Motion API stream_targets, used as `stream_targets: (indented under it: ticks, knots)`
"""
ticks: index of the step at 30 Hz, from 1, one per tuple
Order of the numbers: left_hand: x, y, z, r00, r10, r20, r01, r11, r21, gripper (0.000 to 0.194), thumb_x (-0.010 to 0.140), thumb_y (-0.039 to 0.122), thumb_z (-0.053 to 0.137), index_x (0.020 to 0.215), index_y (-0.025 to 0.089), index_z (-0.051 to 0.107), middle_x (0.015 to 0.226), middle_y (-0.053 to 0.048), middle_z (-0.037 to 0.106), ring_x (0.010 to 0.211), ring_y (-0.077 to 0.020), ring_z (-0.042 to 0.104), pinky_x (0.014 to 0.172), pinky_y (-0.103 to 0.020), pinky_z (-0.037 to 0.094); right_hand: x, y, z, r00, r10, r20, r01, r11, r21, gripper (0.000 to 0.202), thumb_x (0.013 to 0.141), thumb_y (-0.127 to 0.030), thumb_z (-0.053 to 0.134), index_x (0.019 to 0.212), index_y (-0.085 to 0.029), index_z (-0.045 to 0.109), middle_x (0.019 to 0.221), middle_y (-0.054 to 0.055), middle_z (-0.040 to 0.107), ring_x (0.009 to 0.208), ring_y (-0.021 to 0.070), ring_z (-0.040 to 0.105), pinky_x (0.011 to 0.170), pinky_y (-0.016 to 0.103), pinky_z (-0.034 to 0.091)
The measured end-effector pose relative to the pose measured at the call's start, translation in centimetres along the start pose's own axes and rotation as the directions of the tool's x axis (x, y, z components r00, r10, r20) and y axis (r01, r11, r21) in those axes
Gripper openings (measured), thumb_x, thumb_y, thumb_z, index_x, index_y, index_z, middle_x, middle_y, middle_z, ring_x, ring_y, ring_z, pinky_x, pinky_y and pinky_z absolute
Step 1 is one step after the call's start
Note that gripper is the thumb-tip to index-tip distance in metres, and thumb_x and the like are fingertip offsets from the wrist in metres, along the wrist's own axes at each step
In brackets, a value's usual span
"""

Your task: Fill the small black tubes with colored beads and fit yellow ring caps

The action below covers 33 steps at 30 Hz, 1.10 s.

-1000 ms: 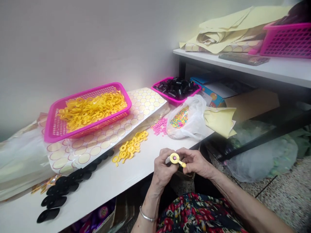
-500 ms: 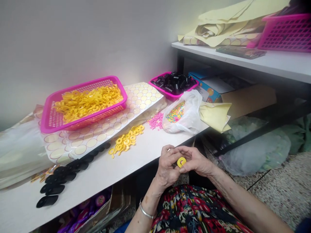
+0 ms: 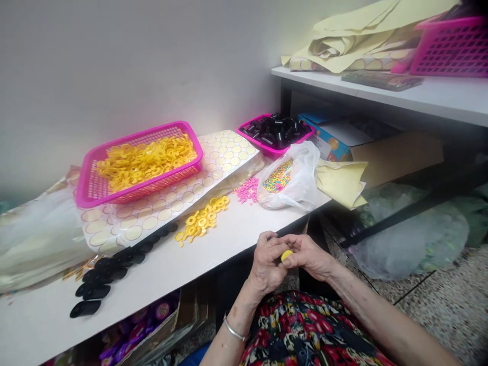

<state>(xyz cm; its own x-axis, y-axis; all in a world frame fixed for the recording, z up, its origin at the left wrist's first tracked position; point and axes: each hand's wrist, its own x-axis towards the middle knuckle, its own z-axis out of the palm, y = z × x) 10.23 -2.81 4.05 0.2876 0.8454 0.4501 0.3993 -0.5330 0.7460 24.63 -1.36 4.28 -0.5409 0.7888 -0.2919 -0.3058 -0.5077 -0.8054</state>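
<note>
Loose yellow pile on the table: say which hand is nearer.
Left. The left hand is right of the yellow pile, toward the wearer; the right hand is farther right, beyond the left.

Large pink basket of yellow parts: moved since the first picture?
No. Against the white table, the basket keeps its place; only the camera view shifted.

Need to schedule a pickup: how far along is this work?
Possibly done, though I can't confirm: the black pieces lined along the table. In hand: a yellow piece, between left hand and right hand. Apparently left: loose yellow rings, plus basketed yellow parts and black parts.
</note>
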Motion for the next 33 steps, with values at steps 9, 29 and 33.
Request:
stream_targets:
  ticks: [9, 29, 33]
  knots:
    - [-0.5, -1.0, 0.7, 0.999, -0.011, -0.039, 0.013, 0.999, 0.051, 0.018, 0.059, 0.004, 0.046, 0.062, 0.018, 0.058, 0.056, 0.001, 0.054, 0.057, -0.011, 0.044, 0.078, -0.037, 0.04, 0.5, 1.8, 0.7, 0.993, -0.09, -0.081, 0.088, 0.996, -0.035, 0.033, 0.06, -0.023, 0.074, 0.091, -0.014, 0.066, 0.08, 0.002, 0.064, 0.072, 0.0127, 0.055, 0.065, 0.023, 0.041]
    - [-3.5, -2.6, -2.8, 0.995, -0.096, -0.027, 0.097, 0.993, 0.061, 0.033, 0.055, 0.012, 0.061, 0.086, 0.019, 0.063, 0.089, -0.005, 0.061, 0.084, -0.0184, 0.052, 0.078, -0.035, 0.045, 2.7, 3.5, -1.3, 1.0, -0.026, -0.005, 0.021, 0.884, -0.468, 0.041, 0.065, -0.033, 0.067, 0.102, -0.016, 0.06, 0.094, 0.006, 0.061, 0.086, 0.0208, 0.055, 0.075, 0.031, 0.043]
    - [-6.7, -5.9, -11.6, 0.734, -0.261, -0.627, 0.469, 0.862, 0.19, 0.022, 0.07, 0.024, 0.058, 0.091, 0.017, 0.061, 0.092, -0.007, 0.06, 0.086, -0.0181, 0.055, 0.078, -0.034, 0.046, 4.7, 4.5, -4.1, 0.996, -0.086, -0.026, 0.018, 0.474, -0.88, 0.037, 0.069, -0.027, 0.058, 0.104, -0.015, 0.059, 0.098, 0.007, 0.061, 0.089, 0.0226, 0.055, 0.078, 0.033, 0.043]
